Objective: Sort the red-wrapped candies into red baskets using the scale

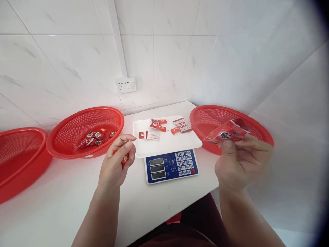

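My left hand (118, 159) is closed around a small red wrapped candy (125, 160), held just left of the scale tray. In my right hand (240, 159) is a red plastic packet (226, 132) with dark lettering, raised in front of the right basket and pinched between thumb and fingers. Between my hands stands a digital scale (171, 166) with a blue keypad panel. On its white tray (169, 147) lie several small red and white wrapped packets, among them a square spotted packet (183, 125) and a pale flat sachet (152, 136).
A red mesh basket (61, 151) with several wrapped packets (95, 138) stands left of the scale. Another red basket (23, 181) is at the far left edge. The right red basket (205, 113) stands near the wall. A wall socket (126, 85) sits behind the white table (144, 209).
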### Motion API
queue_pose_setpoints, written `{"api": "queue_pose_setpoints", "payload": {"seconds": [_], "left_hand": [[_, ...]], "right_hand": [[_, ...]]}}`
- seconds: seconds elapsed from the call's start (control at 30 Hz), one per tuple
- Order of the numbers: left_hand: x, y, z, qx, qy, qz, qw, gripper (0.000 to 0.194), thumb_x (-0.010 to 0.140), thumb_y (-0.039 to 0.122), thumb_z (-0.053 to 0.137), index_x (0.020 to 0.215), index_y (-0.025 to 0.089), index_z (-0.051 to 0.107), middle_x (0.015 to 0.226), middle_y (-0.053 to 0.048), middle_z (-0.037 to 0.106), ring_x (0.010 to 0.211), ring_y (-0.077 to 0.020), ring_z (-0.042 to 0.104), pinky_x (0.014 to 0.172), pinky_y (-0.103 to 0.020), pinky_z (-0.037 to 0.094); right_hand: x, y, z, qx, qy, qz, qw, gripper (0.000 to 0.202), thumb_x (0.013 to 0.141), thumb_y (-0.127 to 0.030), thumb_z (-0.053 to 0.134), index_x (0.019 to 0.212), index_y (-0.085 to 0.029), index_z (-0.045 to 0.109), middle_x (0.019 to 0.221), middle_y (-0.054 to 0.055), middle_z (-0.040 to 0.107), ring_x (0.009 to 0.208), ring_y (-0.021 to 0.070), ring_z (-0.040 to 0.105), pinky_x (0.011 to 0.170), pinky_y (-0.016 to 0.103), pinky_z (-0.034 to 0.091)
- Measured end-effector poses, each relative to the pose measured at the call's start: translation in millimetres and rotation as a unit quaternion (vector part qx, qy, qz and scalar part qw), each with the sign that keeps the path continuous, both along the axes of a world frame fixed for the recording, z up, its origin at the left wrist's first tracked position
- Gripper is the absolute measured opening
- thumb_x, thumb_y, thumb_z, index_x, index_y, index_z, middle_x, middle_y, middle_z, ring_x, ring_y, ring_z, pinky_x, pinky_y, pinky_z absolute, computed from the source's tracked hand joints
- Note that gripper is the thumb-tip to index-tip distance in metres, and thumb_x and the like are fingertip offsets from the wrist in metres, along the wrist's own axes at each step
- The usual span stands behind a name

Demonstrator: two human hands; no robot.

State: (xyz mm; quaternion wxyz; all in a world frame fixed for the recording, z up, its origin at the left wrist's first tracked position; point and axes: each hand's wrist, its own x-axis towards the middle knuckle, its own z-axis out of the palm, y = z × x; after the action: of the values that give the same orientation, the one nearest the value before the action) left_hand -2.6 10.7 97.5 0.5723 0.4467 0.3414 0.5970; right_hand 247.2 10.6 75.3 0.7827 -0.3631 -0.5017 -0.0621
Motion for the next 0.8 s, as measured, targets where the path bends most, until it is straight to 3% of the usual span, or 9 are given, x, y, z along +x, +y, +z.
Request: {"api": "queue_pose_setpoints", "payload": {"seconds": [0.13,0.23,0.4,0.5,0.6,0.7,0.8], "left_hand": [[3,0,-3.4,0.017,0.021,0.023,0.999,0.015,0.077,0.024,0.06,0.09,0.019,0.065,0.059,0.002,0.057,0.034,-0.0015,0.032,0.037,-0.016,0.028],[7,-1,-6.8,0.032,0.062,0.026,0.997,0.029,0.077,0.024,0.062,0.106,0.022,0.064,0.085,-0.005,0.068,0.036,-0.0009,0.033,0.037,-0.016,0.031],[18,-8,-13.0,0.072,0.124,-0.078,0.987,0.047,0.071,0.021,0.069,0.117,0.026,0.06,0.118,-0.011,0.061,0.041,-0.0013,0.036,0.04,-0.017,0.035],[29,-14,-14.6,0.053,0.128,-0.12,0.983,0.054,0.065,0.015,0.074,0.116,0.026,0.062,0.114,-0.009,0.064,0.056,-0.0081,0.055,0.051,-0.018,0.045],[37,-18,-15.5,0.032,0.119,-0.083,0.989,0.035,0.065,0.013,0.074,0.098,0.021,0.07,0.095,-0.007,0.07,0.084,-0.0181,0.063,0.073,-0.023,0.05],[36,-15,-16.4,0.006,0.075,-0.018,0.997,0.022,0.069,0.022,0.072,0.091,0.018,0.071,0.082,-0.007,0.071,0.072,-0.0166,0.064,0.06,-0.021,0.05],[27,-7,-13.5,-0.017,-0.033,0.045,0.998,0.022,0.071,0.031,0.07,0.088,0.018,0.068,0.081,-0.006,0.07,0.063,-0.0146,0.064,0.05,-0.02,0.049]], "right_hand": [[-6,-4,2.7,-0.014,-0.028,0.035,0.999,0.014,0.076,-0.015,0.064,0.081,-0.023,0.054,0.078,-0.001,0.054,0.07,0.0145,0.056,0.064,0.032,0.046],[-10,-7,2.0,-0.024,-0.078,0.047,0.996,0.015,0.076,-0.011,0.062,0.082,-0.023,0.055,0.082,0.0,0.056,0.075,0.0156,0.058,0.066,0.033,0.049],[-21,-14,-4.9,-0.091,-0.214,0.149,0.961,0.021,0.079,-0.005,0.054,0.087,-0.025,0.056,0.085,0.002,0.058,0.078,0.0154,0.06,0.064,0.031,0.051],[-35,-18,-6.3,-0.106,-0.301,0.199,0.927,0.021,0.082,-0.005,0.05,0.089,-0.024,0.057,0.085,0.003,0.06,0.076,0.0137,0.061,0.062,0.027,0.052],[-45,-18,-4.9,-0.114,-0.33,0.234,0.907,0.021,0.085,-0.007,0.047,0.092,-0.024,0.057,0.089,0.003,0.063,0.078,0.0129,0.062,0.063,0.025,0.053],[-43,-15,-3.5,-0.126,-0.328,0.215,0.911,0.021,0.085,-0.009,0.049,0.096,-0.024,0.058,0.093,0.004,0.065,0.084,0.014,0.063,0.068,0.027,0.053],[-28,-4,-3.6,-0.17,-0.306,0.131,0.928,0.017,0.086,-0.015,0.049,0.094,-0.025,0.06,0.089,0.003,0.067,0.084,0.0168,0.064,0.072,0.031,0.053]]}}
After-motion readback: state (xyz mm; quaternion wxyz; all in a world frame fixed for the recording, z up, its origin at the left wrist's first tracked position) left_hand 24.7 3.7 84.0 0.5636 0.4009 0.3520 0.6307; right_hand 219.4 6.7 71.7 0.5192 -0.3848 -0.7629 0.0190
